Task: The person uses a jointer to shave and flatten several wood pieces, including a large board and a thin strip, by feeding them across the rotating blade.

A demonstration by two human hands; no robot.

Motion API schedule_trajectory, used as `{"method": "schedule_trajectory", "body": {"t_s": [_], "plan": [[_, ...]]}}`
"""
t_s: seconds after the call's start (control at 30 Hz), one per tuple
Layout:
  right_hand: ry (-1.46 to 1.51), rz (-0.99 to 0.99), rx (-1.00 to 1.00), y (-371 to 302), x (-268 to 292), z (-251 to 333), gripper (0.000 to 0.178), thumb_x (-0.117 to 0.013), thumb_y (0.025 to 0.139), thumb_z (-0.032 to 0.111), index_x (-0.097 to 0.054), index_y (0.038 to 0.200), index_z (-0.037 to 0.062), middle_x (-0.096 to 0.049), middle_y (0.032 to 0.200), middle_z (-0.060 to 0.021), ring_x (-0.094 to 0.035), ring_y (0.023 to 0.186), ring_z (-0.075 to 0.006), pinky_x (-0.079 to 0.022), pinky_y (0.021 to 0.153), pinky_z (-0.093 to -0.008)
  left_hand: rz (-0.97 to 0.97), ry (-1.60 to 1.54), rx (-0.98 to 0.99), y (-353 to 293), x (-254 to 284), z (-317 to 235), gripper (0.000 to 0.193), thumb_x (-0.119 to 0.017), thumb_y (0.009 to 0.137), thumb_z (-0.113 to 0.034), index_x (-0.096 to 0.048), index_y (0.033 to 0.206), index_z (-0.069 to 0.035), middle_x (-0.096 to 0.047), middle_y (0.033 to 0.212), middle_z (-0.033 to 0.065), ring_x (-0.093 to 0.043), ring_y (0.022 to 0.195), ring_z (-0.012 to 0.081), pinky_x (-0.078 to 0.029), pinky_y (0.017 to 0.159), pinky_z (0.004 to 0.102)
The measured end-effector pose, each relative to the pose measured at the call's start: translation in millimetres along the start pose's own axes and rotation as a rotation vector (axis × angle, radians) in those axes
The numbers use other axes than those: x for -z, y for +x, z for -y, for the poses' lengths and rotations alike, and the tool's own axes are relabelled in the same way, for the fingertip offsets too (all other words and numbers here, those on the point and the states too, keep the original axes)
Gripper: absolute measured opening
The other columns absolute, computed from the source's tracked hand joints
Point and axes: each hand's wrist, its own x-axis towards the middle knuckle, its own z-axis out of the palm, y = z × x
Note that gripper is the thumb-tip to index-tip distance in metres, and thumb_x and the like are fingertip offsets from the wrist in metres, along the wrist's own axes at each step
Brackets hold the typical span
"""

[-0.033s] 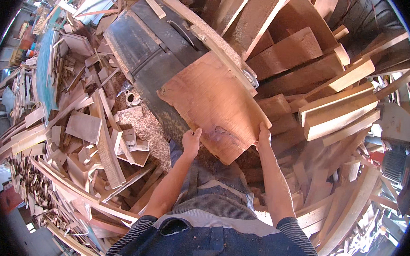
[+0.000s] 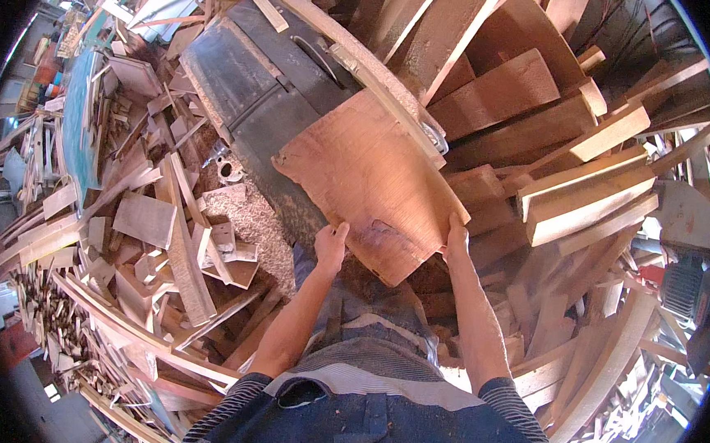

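Observation:
A wide reddish-brown wooden board [image 2: 375, 173] lies on the dark flat top of a machine [image 2: 275, 125], its near end jutting past the edge toward me. My left hand [image 2: 331, 244] grips the board's near left edge, thumb on top. On the near right corner, my right hand [image 2: 456, 235] is closed, with its fingers partly hidden underneath. Along the board's right side runs a long wooden strip [image 2: 392, 96], which looks like a fence. Darker, rough grain marks the board's near end.
Sawdust [image 2: 248, 218] is heaped left of the machine, beside a small metal fitting [image 2: 228, 169]. Offcuts [image 2: 145, 219] are piled on the left. Thick planks [image 2: 496, 91] lean and stack on the right, close to the fence. A motor [image 2: 686, 290] stands at the far right.

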Motion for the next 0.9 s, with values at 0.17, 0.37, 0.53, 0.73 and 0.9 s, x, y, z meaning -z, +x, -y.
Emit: {"method": "schedule_trajectory", "body": {"t_s": [0.17, 0.37, 0.53, 0.73, 0.9], "plan": [[-0.098, 0.111, -0.016, 1.1, -23.5, 11.3, 0.07, -0.056, 0.103, 0.055, -0.051, 0.143, -0.0015, -0.067, 0.127, -0.018, -0.073, 0.098, -0.0316, -0.064, 0.069, -0.0518, -0.076, 0.101, -0.09, 33.8, 13.4, 17.4, 0.041, -0.07, 0.096, -0.038, -0.071, 0.091, 0.003, -0.071, 0.08, 0.018, -0.068, 0.076, 0.0345, -0.051, 0.073, 0.048], [-0.243, 0.175, 0.012, -2.3, -41.2, 30.9, 0.069, -0.051, 0.104, 0.055, -0.052, 0.138, -0.0054, -0.069, 0.119, -0.0176, -0.074, 0.091, -0.0281, -0.066, 0.068, -0.0443, -0.125, 0.095, -0.034, 57.9, 18.2, -1.0, 0.038, -0.072, 0.095, -0.036, -0.072, 0.093, 0.002, -0.07, 0.078, 0.0175, -0.067, 0.074, 0.033, -0.05, 0.072, 0.0474], [-0.557, 0.198, 0.03, -13.3, -19.3, 30.0, 0.057, -0.052, 0.105, 0.054, -0.069, 0.106, -0.0007, -0.069, 0.074, -0.0107, -0.068, 0.066, -0.02, -0.054, 0.051, -0.0362, -0.144, 0.167, 0.039, 57.5, 24.0, -1.5, 0.037, -0.073, 0.093, -0.035, -0.072, 0.092, 0.002, -0.07, 0.078, 0.0178, -0.067, 0.073, 0.0316, -0.05, 0.072, 0.0466], [-0.738, 0.065, 0.444, -9.6, -17.9, 21.8, 0.053, -0.059, 0.101, 0.046, -0.065, 0.069, 0.0039, -0.06, 0.06, -0.0042, -0.053, 0.053, -0.0135, -0.041, 0.051, -0.0334, -0.124, 0.071, -0.009, 56.7, 18.6, -16.6, 0.038, -0.072, 0.093, -0.036, -0.071, 0.089, 0.002, -0.07, 0.077, 0.0171, -0.066, 0.072, 0.0308, -0.05, 0.071, 0.0449], [-0.758, 0.03, 0.451, -7.9, -45.3, 27.9, 0.05, -0.062, 0.099, 0.041, -0.067, 0.065, 0.0046, -0.059, 0.057, -0.0048, -0.054, 0.053, -0.0151, -0.042, 0.054, -0.0358, -0.135, 0.15, 0.025, 76.5, 36.3, -23.6, 0.038, -0.072, 0.094, -0.036, -0.07, 0.087, 0.001, -0.069, 0.077, 0.0159, -0.066, 0.075, 0.0311, -0.049, 0.072, 0.0457]]}}
